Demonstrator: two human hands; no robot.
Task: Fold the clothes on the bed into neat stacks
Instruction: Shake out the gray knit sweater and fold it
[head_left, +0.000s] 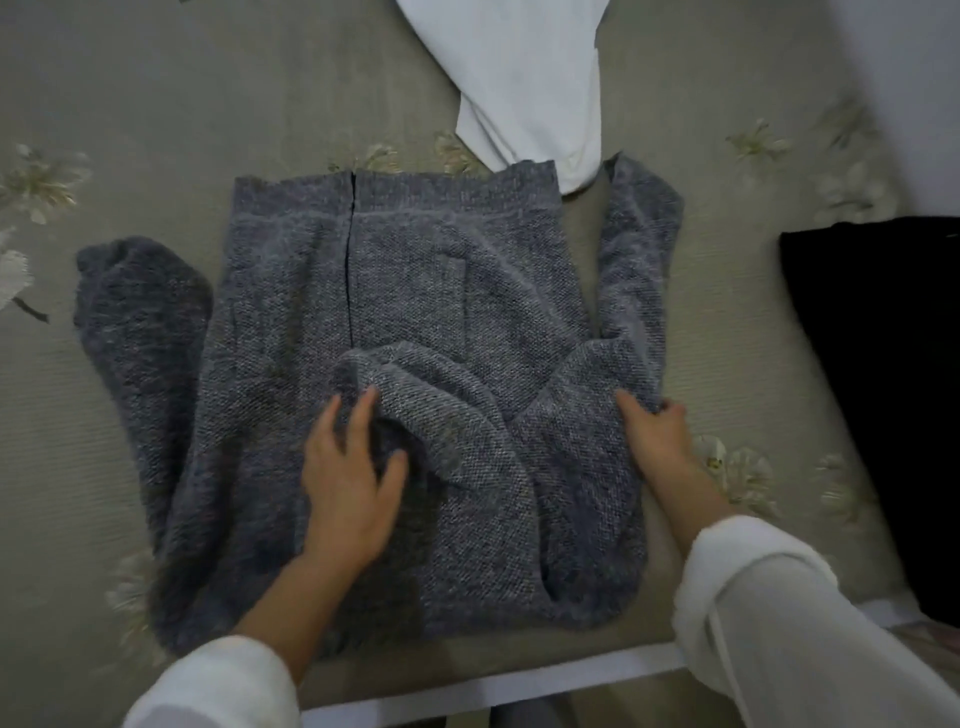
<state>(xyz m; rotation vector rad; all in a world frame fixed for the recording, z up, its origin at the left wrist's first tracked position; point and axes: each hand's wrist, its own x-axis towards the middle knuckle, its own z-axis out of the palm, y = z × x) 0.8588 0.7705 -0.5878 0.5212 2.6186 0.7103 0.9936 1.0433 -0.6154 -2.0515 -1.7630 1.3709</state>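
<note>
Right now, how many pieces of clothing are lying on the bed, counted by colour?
Grey: 1, the knit sweater
White: 1, the garment at the top
Black: 1, the garment at the right edge
Total: 3

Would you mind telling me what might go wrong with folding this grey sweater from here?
The white garment overlaps the grey sweater at its far hem, so folding upward may drag it along. The left sleeve lies spread outward unfolded while the right hand grips only the right shoulder, so the fold could end lopsided. The bunched collar under the left hand may leave a lump.
</note>
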